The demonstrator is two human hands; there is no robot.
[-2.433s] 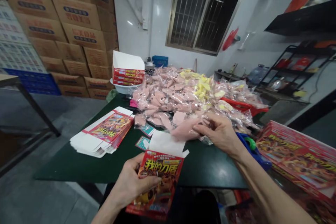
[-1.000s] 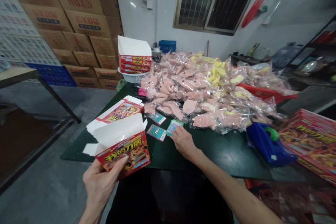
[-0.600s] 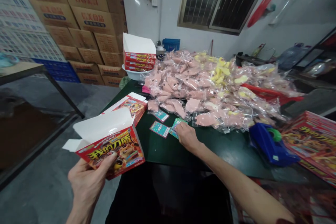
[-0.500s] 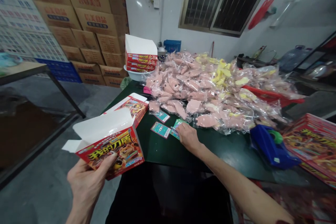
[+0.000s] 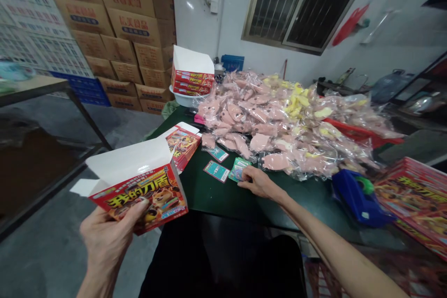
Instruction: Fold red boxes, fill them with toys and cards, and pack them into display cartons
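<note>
My left hand (image 5: 108, 244) grips an open red printed carton (image 5: 139, 198) by its lower edge, with the white lid flaps standing up, out over the floor beside the table. On the dark green table, my right hand (image 5: 260, 183) pinches a teal printed card (image 5: 239, 169) and tilts it. Two similar cards (image 5: 216, 171) lie flat just to its left. A large heap of clear bags (image 5: 265, 125) holding pink and yellow pieces sits just beyond those fingers. A small stack of flattened red cartons (image 5: 181, 146) lies at the table's near left corner.
A blue tape dispenser (image 5: 356, 198) stands at the table's right side, beside a stack of flat red cartons (image 5: 412, 191). A white bowl (image 5: 179, 95) holds red boxes behind the heap. Cardboard cases are stacked against the back wall. A table edge drops off toward my body.
The carton has gone from closed-looking and upright to tilted, held further left with its flaps open. My right hand has left the pink bag and moved onto the cards.
</note>
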